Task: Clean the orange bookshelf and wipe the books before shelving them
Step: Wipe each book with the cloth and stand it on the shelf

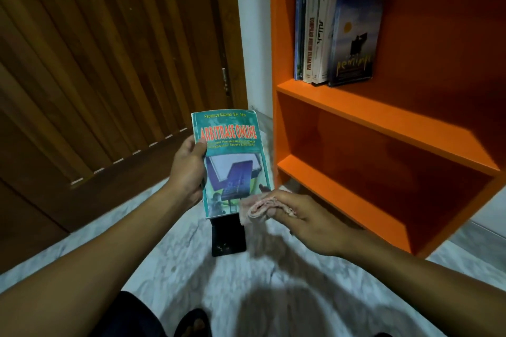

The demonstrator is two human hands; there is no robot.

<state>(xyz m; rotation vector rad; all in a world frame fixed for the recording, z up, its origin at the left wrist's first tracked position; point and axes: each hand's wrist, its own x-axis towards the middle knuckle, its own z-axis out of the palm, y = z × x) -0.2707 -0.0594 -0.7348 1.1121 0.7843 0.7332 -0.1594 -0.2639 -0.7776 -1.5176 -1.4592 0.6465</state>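
One teal paperback (232,164), titled "ARBITRASE ONLINE", is held upright before the orange bookshelf (383,128). The left hand (189,169) grips its left edge, thumb on the cover, arm stretched forward. The right hand (304,219) pinches a bunched pinkish cloth (256,209) against the cover's lower right corner. Shelved books (334,33) stand upright on the upper shelf. A black object (228,238) lies on the marble floor (246,287) below the paperback.

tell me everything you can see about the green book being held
The green book is a worn paperback with a teal cover, the red title "ARBITRASE ONLINE", and a picture of devices below. It is held upright, cover facing the camera, above the pale floor, left of the orange bookshelf. The left hand grips its left edge; the right hand presses a crumpled pinkish cloth against its lower right corner.
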